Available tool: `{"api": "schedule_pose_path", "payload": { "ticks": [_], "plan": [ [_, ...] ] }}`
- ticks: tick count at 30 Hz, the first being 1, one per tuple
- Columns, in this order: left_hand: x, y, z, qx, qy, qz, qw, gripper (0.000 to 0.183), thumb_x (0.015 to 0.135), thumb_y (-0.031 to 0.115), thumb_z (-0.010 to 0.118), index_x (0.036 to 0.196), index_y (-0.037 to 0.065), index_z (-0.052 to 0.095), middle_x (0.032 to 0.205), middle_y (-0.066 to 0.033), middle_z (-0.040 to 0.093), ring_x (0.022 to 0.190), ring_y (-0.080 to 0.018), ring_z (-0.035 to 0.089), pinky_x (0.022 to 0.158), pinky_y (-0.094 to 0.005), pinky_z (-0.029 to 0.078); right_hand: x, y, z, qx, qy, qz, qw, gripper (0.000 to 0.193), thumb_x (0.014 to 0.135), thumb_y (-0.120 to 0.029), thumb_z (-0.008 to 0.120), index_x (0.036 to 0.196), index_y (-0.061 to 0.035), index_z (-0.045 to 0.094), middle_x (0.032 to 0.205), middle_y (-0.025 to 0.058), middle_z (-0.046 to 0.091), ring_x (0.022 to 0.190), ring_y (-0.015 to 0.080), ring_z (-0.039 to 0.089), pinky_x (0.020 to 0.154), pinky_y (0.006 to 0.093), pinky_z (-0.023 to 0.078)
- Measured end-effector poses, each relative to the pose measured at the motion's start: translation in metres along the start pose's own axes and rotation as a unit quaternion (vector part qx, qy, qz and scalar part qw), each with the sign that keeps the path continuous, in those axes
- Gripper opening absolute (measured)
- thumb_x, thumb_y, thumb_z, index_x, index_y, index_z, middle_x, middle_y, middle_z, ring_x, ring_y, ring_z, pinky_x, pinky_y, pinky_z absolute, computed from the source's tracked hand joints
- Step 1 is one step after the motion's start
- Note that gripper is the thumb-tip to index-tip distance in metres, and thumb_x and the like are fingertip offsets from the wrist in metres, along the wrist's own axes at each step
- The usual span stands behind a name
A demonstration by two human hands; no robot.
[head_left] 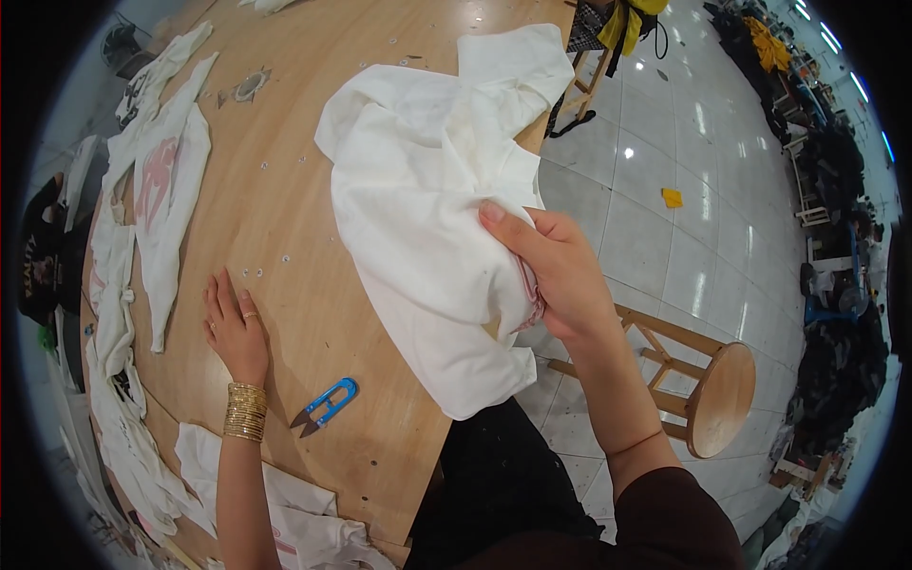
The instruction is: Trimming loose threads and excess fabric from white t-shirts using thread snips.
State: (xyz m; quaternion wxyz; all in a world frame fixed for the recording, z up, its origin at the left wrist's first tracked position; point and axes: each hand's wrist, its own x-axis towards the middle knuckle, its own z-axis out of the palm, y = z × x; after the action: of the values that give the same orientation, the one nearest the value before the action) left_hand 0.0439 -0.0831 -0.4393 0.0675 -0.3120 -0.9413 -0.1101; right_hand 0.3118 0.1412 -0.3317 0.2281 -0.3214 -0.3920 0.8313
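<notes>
A white garment (418,228) with a short sleeve lies crumpled over the right edge of the wooden table, partly hanging past it. My right hand (556,271) grips its right side, thumb on top and fingers hidden beneath the cloth. Some pink shows in the fabric by my palm. Flat on the table rests my left hand (235,323), fingers stretched out, holding nothing. Between my left forearm and the garment lies a pair of blue thread snips (326,407), blades pointing toward my left wrist.
White garments with pink prints (171,190) line the table's left side, and more white cloth (304,513) lies near my left forearm. A wooden stool (722,399) stands on the tiled floor at right. Dark cloth heaps (836,370) lie farther right.
</notes>
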Motion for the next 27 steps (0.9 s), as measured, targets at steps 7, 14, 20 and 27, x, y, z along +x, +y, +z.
{"api": "schedule_pose_path", "payload": {
  "ticks": [7,14,20,27],
  "plan": [
    [0.0,-0.002,-0.003,-0.002,0.008,0.007,1.0,0.046,0.092,0.033,0.035,0.136,0.019,0.031,0.143,-0.0063,0.026,0.133,-0.0245,0.019,0.104,-0.05,0.012,-0.008,-0.004,0.002,0.01,-0.013,0.019,1.0,0.027,0.086,-0.022,0.059,0.092,0.0044,0.062,0.082,0.0053,0.064,0.066,0.0069,0.059,0.058,0.0208,0.047],
    [0.001,-0.003,-0.003,0.012,0.021,0.001,1.0,0.046,0.092,0.033,0.035,0.136,0.021,0.031,0.142,-0.007,0.027,0.133,-0.0246,0.019,0.104,-0.0529,0.013,-0.053,-0.028,0.013,-0.017,-0.051,0.027,0.998,0.028,0.085,-0.024,0.06,0.089,0.0032,0.063,0.078,0.0032,0.064,0.064,0.0061,0.058,0.056,0.0198,0.046],
    [-0.056,0.122,-0.077,-0.394,-0.014,0.168,0.904,0.051,0.088,0.021,0.048,0.133,0.003,0.032,0.138,-0.0157,0.031,0.13,-0.0301,0.024,0.105,-0.0407,0.02,-0.115,-0.075,-0.005,-0.241,-0.091,0.03,0.966,0.023,0.082,-0.021,0.064,0.077,0.0019,0.066,0.068,-0.0003,0.061,0.063,0.0027,0.053,0.055,0.0187,0.041],
    [-0.151,0.219,-0.187,-0.591,-0.363,0.219,0.686,0.05,0.082,0.021,0.063,0.122,-0.001,0.044,0.11,-0.0102,0.054,0.102,-0.0151,0.051,0.089,-0.0282,0.039,-0.172,-0.076,-0.007,-0.324,-0.111,-0.04,0.939,0.023,0.075,-0.016,0.071,0.068,0.004,0.062,0.061,-0.0058,0.053,0.059,-0.0003,0.045,0.048,0.0182,0.034]
  ]
}}
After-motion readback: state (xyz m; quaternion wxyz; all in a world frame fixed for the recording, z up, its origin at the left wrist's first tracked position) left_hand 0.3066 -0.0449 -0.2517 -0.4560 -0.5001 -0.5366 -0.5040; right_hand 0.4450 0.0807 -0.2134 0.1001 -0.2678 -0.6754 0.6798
